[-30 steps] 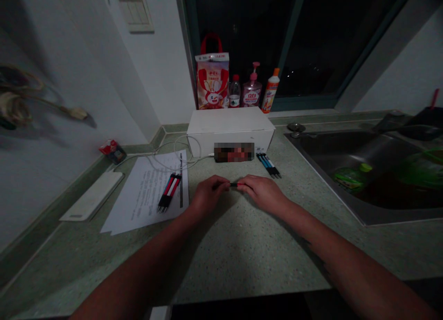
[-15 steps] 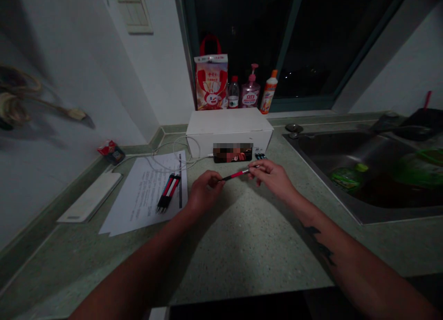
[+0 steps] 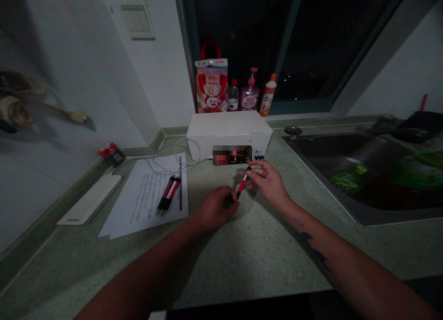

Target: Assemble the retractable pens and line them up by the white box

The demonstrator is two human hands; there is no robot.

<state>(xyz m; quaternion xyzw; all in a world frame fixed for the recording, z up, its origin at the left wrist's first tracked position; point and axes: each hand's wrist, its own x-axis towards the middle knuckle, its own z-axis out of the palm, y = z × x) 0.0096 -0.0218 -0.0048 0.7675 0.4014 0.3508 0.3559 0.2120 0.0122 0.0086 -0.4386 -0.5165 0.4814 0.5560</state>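
A right hand pinches a slim red-and-black pen between thumb and fingers, the pen tilted down toward the left hand, its lower tip just beside that hand's curled fingers. The left hand rests loosely closed over the speckled green countertop; in the dim light, it cannot be told whether it grips anything or touches the pen. The pen looks light and stiff, with a smooth barrel that could roll or slip, so the middle of the barrel appears the surest place to hold. Its upper end is lost behind the right fingers. Nearby, a bundle of red-and-black pens lies on a printed sheet of paper. A few more pens, mostly hidden by the right hand, sit beside a blurred-out object in front of a white box. To the right, a steel sink holds contents too murky to identify.
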